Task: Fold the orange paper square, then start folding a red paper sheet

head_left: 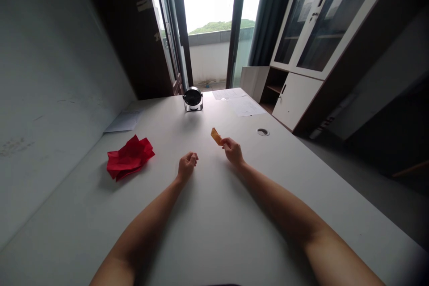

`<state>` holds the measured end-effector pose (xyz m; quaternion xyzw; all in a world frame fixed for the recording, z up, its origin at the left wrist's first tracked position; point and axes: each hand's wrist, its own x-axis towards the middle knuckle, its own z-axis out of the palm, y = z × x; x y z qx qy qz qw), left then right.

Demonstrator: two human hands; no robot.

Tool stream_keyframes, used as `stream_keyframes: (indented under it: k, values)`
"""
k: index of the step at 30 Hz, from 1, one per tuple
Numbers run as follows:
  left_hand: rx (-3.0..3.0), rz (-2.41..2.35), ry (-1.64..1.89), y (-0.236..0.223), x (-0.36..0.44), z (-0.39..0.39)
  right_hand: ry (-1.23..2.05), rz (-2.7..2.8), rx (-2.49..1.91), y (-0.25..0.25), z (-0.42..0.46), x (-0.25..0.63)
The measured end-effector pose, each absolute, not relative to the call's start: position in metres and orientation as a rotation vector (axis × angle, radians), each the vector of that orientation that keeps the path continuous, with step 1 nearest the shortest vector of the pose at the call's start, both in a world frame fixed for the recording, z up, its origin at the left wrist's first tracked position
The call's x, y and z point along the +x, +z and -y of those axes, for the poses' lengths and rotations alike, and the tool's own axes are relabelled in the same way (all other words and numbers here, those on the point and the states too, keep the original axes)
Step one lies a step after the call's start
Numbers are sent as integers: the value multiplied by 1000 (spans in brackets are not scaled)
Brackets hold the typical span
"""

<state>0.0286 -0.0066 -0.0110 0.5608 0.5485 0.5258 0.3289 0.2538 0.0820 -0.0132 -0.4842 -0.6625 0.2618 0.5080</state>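
My right hand (232, 150) pinches a small folded orange paper (216, 136) and holds it just above the white table (208, 214), near the middle. My left hand (187, 163) rests on the table a little to the left of it, fingers curled into a loose fist with nothing visible in them. A crumpled pile of red paper (129, 157) lies on the table further left, apart from both hands.
A small round black and silver device (192, 98) stands at the table's far end. White sheets (239, 102) lie at the far right, another sheet (124, 121) by the left wall. A cable hole (263, 132) sits near the right edge. A cabinet (295, 98) stands right.
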Motion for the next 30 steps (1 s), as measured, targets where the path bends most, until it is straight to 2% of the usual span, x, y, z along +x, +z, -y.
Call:
stream_keyframes:
  k: [14, 25, 30]
  values:
    - [1472, -1410, 1381, -4, 31, 10, 192, 1468, -1661, -22, -122, 305]
    - [1462, -1419, 1363, -4, 31, 9, 156, 1612, -1481, -15, -107, 290]
    - [1461, -1424, 1368, -3, 31, 11, 93, 1549, -1539, -16, -119, 304]
